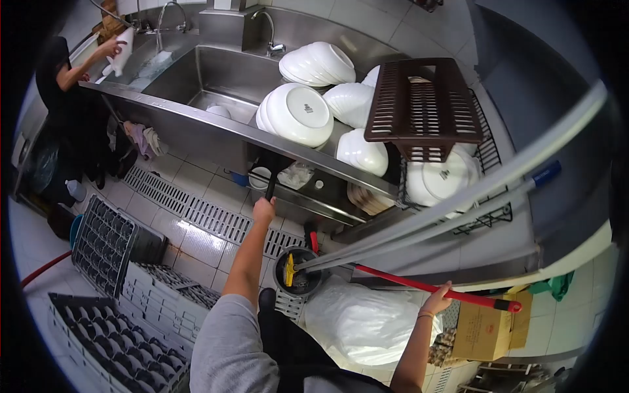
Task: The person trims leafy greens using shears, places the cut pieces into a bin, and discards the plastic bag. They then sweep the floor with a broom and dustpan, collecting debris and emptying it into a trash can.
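My left hand (264, 211) is closed around a black handle (271, 187) in front of the sink counter. The handle's upper end runs into a dark area under the counter, and I cannot make out what it belongs to. On the right, my right hand (436, 299) grips a red pole (413, 283) with a black end, slanting across in front of the counter. The pole's far end passes behind grey poles (406, 226) that stand in a dark bucket (278, 272) with a yellow fitting (289, 270). White plastic sheeting (357, 319) lies beneath the red pole.
White bowls (304, 108) and a brown slotted rack (426, 98) cover the counter beside the steel sink (226, 72). Grey crates (118, 242) stand on the left, near a floor drain grate (216, 214). A cardboard box (481, 327) sits at right. Another person (62, 92) works at the far-left basin.
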The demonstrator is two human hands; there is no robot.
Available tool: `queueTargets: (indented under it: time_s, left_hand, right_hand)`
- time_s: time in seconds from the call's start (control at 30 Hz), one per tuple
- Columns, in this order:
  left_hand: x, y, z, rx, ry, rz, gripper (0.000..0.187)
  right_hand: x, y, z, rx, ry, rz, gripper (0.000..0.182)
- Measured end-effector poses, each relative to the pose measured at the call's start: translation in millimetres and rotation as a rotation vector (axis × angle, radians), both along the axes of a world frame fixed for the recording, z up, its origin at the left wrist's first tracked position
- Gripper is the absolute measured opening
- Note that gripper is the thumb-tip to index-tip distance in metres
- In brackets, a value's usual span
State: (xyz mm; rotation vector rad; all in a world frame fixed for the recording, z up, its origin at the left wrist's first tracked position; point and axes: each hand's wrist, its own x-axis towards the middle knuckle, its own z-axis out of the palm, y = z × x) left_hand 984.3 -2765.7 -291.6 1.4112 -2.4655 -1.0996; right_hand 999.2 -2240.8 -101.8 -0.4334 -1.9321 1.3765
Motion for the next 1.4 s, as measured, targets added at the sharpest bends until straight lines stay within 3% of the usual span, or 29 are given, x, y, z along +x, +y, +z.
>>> queueTargets:
  time_s: [0.17,0.3,0.6,0.77,0.93,1.0,1.1,1.4]
  left_hand:
    - [-30,9,51,-0.039,-0.037,-0.051,0.043]
    - [-49,40,20,-0.008,-0.020,0.059,0.042]
    - [-29,50,-115,-0.084,0.106,0.115,0.044]
    - [-17,13,-152,-0.134,0.124,0.016,0.043]
    - [-56,-9,-154,-0.130,0.159,0.006,0.040]
    - [-64,-8,-157,-0.185,0.295,0.008,0.040]
    - [-40,8,-142,-0.136,0.355,-0.014,0.040]
    - [125,117,-114,0.090,0.399,0.054,0.031]
  right_hand:
    - [73,14,18,-0.145,-0.175,0.175,0.028]
    - [97,28,9,-0.154,-0.226,0.122,0.023]
    - [87,17,8,-0.182,-0.159,0.057,0.017]
    - [85,10,10,-0.139,-0.187,0.020,0.020]
    - [77,-4,17,-0.185,-0.172,0.043,0.027]
    - [73,-8,21,-0.178,-0.188,0.021,0.029]
    - [66,-9,14,-0.215,-0.198,-0.104,0.021]
    - [79,-12,22,-0.206,-0.229,0.037,0.015]
